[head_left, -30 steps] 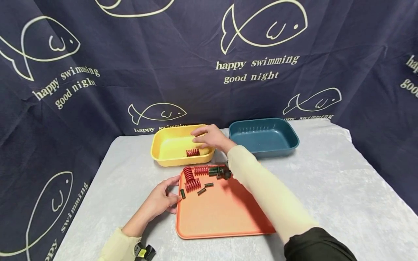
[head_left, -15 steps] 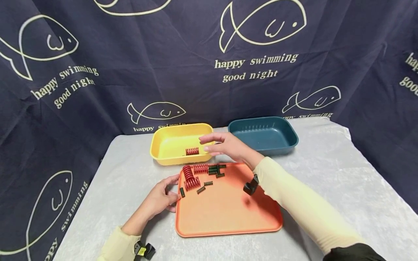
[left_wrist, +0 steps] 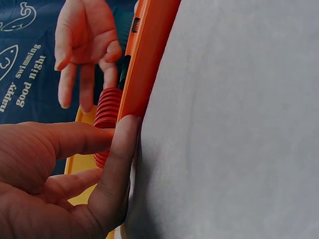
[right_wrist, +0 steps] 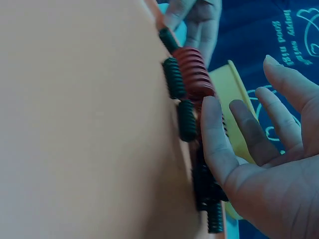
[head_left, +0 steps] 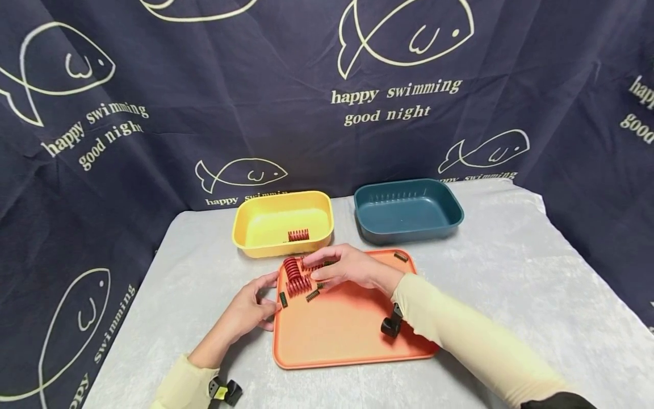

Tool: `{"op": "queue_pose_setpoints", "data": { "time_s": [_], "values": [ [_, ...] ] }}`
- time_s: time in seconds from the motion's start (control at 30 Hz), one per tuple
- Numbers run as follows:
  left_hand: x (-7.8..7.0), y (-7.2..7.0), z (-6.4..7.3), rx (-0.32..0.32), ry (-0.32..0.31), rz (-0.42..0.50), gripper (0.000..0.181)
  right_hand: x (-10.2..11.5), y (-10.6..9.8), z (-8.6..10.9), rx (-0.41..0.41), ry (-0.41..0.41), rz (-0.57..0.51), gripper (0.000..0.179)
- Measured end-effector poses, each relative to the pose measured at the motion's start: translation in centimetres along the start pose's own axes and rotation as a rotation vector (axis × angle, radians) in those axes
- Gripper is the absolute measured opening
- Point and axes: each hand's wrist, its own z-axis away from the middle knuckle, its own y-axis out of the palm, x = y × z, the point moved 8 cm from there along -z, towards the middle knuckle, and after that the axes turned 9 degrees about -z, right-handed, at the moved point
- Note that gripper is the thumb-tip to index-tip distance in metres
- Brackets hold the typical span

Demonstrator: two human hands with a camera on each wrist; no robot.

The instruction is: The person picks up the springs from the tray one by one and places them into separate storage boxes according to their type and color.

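Observation:
My left hand point(head_left: 249, 311) pinches the left edge of an orange tray point(head_left: 347, 346) between thumb and fingers. Over the tray's far left part, my right hand point(head_left: 349, 269) reaches with its fingers spread, holding nothing. Beneath and beside those fingertips lie red coil springs point(head_left: 298, 286); in the right wrist view one red spring point(right_wrist: 194, 72) is right at a fingertip. Small dark green springs point(head_left: 313, 295) are scattered close by, some partly hidden behind the right hand. One green spring point(head_left: 283, 299) lies by the left fingers, another small spring point(head_left: 401, 257) near the tray's far right corner.
Behind the tray stands a yellow bin point(head_left: 235, 236) with a red spring point(head_left: 298, 234) inside. To its right is a dark blue bin point(head_left: 409, 234). Grey cloth point(head_left: 511, 284) covers the table, and a patterned navy curtain point(head_left: 306, 113) hangs behind.
My right hand has drawn back from the yellow bin and come down over the springs on the tray. The left hand keeps its place at the tray's edge.

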Motion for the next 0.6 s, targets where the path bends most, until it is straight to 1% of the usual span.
{"op": "queue_pose_setpoints", "data": {
  "time_s": [0.13, 0.3, 0.4, 0.5, 0.6],
  "values": [
    [0.0, 0.0, 0.0, -0.007, 0.000, -0.003, 0.075, -0.7, 0.6, -0.2, -0.005, 0.021, 0.018, 0.044],
    [0.0, 0.0, -0.1, -0.005, -0.001, 0.002, 0.074, -0.8, 1.1, -0.5, -0.050, 0.019, 0.112, 0.042],
    [0.0, 0.0, -0.1, -0.001, -0.003, 0.006, 0.074, -0.8, 1.5, -0.7, -0.075, 0.001, 0.179, 0.041],
    [0.0, 0.0, -0.1, 0.001, -0.005, 0.006, 0.074, -0.7, 1.8, -0.9, -0.099, -0.059, 0.285, 0.039],
    [0.0, 0.0, -0.1, -0.002, -0.006, 0.006, 0.074, -0.3, 2.2, -1.2, -0.127, -0.153, 0.458, 0.037]
  ]
}}
